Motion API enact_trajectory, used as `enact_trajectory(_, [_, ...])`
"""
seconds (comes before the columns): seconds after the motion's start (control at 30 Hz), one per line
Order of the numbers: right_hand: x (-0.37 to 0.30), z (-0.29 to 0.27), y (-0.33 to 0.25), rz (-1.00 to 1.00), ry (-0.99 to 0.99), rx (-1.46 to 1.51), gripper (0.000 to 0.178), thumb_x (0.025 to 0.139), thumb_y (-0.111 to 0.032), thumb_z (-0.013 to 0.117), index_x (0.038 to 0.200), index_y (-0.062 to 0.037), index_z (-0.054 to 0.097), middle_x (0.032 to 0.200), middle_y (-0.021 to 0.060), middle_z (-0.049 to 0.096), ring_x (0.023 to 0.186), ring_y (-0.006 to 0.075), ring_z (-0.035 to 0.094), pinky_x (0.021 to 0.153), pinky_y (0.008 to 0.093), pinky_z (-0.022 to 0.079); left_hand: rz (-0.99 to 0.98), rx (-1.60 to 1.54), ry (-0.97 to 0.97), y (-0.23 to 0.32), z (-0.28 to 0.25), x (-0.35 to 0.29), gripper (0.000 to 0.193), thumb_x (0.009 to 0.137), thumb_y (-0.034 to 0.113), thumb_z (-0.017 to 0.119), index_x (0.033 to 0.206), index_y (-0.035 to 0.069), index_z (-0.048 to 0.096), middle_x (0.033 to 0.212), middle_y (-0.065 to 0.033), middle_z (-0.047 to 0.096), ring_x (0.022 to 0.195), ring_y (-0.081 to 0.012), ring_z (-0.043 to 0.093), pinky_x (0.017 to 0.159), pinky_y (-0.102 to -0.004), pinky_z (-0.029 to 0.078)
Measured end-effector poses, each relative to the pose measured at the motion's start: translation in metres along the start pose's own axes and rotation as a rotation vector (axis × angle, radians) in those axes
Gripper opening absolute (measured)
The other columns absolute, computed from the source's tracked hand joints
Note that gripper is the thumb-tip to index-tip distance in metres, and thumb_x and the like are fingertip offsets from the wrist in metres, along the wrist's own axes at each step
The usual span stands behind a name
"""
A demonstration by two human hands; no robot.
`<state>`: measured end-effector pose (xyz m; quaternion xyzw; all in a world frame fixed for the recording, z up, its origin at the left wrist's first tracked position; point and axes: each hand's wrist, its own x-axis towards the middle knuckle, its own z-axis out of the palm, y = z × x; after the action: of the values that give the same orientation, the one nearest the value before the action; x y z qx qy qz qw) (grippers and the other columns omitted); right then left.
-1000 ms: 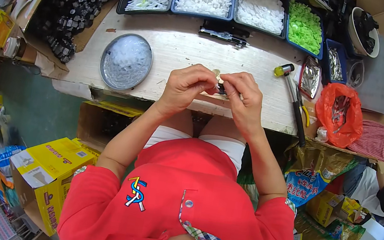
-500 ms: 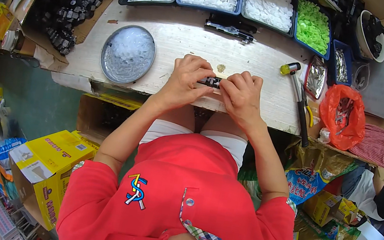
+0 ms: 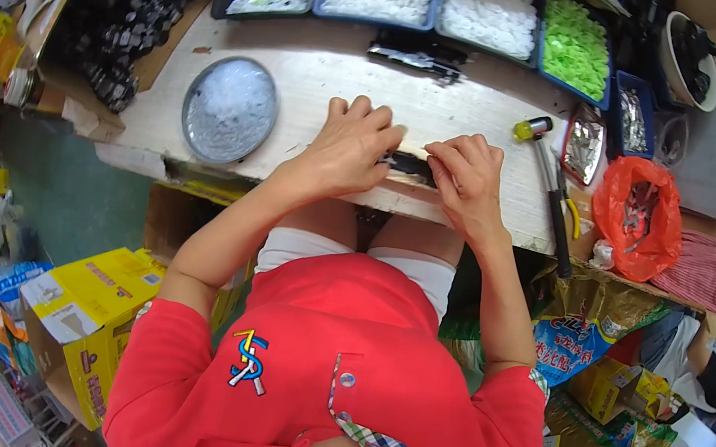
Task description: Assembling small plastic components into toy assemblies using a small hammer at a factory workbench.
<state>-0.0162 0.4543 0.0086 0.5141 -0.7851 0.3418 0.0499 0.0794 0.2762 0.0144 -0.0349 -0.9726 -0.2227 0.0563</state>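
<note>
Looks mid-job to me: black part (image 3: 411, 167) near the front edge of the table (image 3: 325, 78), left hand (image 3: 346, 149) and right hand (image 3: 469, 181) at its ends. Can't tell if either one's fingers are clamped on it. Too blurry to see what's done or left.

Bench (image 3: 304, 93): wood-look top, pale, matt, scuffed; front edge rough.
Black strip (image 3: 411, 166): plastic-looking, blurred; finish unclear.
Round dish (image 3: 189, 103): metal-looking rim, dull sheen.
Tray (image 3: 376, 20): blue plastic, smooth.
Hammer (image 3: 557, 208): bright metal shaft, matt black grip, glossy yellow face.
Red bag (image 3: 609, 207): thin plastic, glossy, crumpled.
Striped cloth (image 3: 710, 275): soft fabric, matt, creased.
Yellow carton (image 3: 101, 281): printed cardboard, slight sheen.
Shirt (image 3: 305, 318): red cloth, matt.
</note>
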Motion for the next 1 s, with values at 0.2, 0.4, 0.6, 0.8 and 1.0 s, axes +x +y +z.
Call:
enact_trajectory(0.2, [-0.017, -0.031, 0.052, 0.186, 0.124, -0.084, 0.01, 0.075, -0.008, 0.061, 0.085, -0.0091, 0.062, 0.078, 0.0022, 0.055, 0.079, 0.0204, 0.051, 0.069, 0.0348, 0.031, 0.166, 0.134, -0.217, 0.023, -0.024, 0.066, 0.024, 0.068, 0.027, 0.069, 0.082, 0.009, 0.063, 0.081, -0.0074, 0.056, 0.086, -0.0258, 0.05, 0.075, -0.0399, 0.033])
enact_trajectory(0.4, [-0.031, -0.073, 0.114, 0.389, 0.218, -0.227, 0.01, 0.078, -0.011, 0.057, 0.085, -0.0085, 0.063, 0.081, 0.0072, 0.057, 0.083, 0.0259, 0.053, 0.068, 0.0397, 0.036, 0.281, 0.132, 0.188, 0.047, 0.016, 0.225, 0.014, 0.069, 0.018, 0.067, 0.07, 0.004, 0.064, 0.075, -0.0135, 0.061, 0.076, -0.0333, 0.059, 0.067, -0.0456, 0.043])
enact_trajectory(0.6, [-0.033, -0.098, 0.153, 0.574, 0.107, -0.582, 0.015, 0.078, -0.017, 0.059, 0.086, -0.0051, 0.063, 0.086, 0.012, 0.058, 0.086, 0.0306, 0.054, 0.07, 0.0413, 0.041, 0.109, 0.229, -0.176, 0.062, 0.032, 0.276, 0.013, 0.069, 0.016, 0.067, 0.074, 0.004, 0.065, 0.081, -0.0154, 0.064, 0.078, -0.0318, 0.061, 0.07, -0.044, 0.044])
enact_trajectory(0.8, [-0.031, -0.094, 0.167, 0.561, -0.028, -0.63, 0.015, 0.077, -0.007, 0.05, 0.083, -0.0043, 0.063, 0.08, 0.0147, 0.06, 0.081, 0.0315, 0.057, 0.07, 0.0431, 0.042, 0.246, 0.11, -0.265, 0.05, 0.027, 0.281, 0.015, 0.064, 0.011, 0.069, 0.072, 0.0, 0.063, 0.068, -0.0161, 0.062, 0.071, -0.031, 0.061, 0.063, -0.0381, 0.047])
enact_trajectory(1.0, [-0.031, -0.093, 0.166, 0.51, -0.026, -0.627, 0.015, 0.076, -0.005, 0.048, 0.081, -0.0036, 0.061, 0.077, 0.0158, 0.06, 0.077, 0.0326, 0.059, 0.069, 0.0447, 0.042, 0.249, -0.084, -0.25, 0.042, 0.023, 0.278, 0.012, 0.065, 0.008, 0.067, 0.072, -0.002, 0.063, 0.069, -0.0166, 0.062, 0.066, -0.0294, 0.061, 0.059, -0.0362, 0.047])
